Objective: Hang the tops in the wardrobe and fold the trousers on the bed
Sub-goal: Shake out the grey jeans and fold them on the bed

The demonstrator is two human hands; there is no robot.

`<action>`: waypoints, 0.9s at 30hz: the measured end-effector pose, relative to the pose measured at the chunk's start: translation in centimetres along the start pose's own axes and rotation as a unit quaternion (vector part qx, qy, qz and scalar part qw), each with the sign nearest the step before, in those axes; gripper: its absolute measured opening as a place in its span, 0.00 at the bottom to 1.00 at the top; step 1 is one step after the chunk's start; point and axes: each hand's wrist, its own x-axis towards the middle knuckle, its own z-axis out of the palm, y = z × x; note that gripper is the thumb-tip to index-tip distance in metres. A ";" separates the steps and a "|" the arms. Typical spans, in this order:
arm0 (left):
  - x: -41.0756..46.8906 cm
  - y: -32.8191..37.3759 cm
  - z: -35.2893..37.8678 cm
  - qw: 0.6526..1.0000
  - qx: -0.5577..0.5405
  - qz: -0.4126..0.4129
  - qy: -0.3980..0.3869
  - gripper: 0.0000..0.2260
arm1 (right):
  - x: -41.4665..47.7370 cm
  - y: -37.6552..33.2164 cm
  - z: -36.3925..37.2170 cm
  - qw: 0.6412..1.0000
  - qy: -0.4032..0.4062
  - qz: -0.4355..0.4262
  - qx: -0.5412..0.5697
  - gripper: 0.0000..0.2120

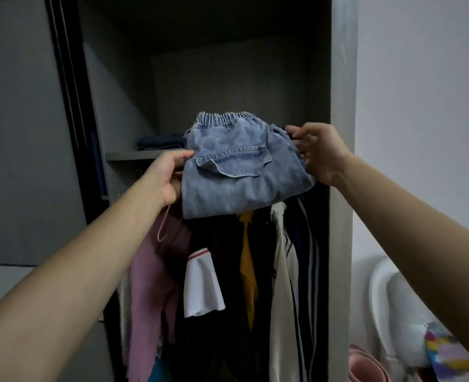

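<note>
Overhead, one folded pair of light-blue denim trousers (241, 166) was gripped at its sides by the left hand (167, 177) and the right hand (318, 153), held before the open wardrobe (341, 106), where a dark folded garment (160, 142) lay on a shelf (139, 155) above several hanging tops (203, 285).
</note>
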 end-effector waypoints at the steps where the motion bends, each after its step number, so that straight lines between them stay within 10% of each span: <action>1: 1.1 1.2 0.0 1.000 -0.002 0.014 0.002 0.09 | 1.3 -0.8 0.6 1.000 -0.002 -0.010 -0.007 0.17; 17: 20.0 11.1 -8.1 0.988 -0.040 0.142 -0.050 0.05 | 19.7 -3.3 12.4 0.982 -0.002 -0.150 -0.114 0.24; 27: 30.7 16.8 -12.8 0.976 -0.050 0.169 -0.126 0.25 | 29.3 -4.0 19.5 0.969 -0.013 -0.193 -0.152 0.23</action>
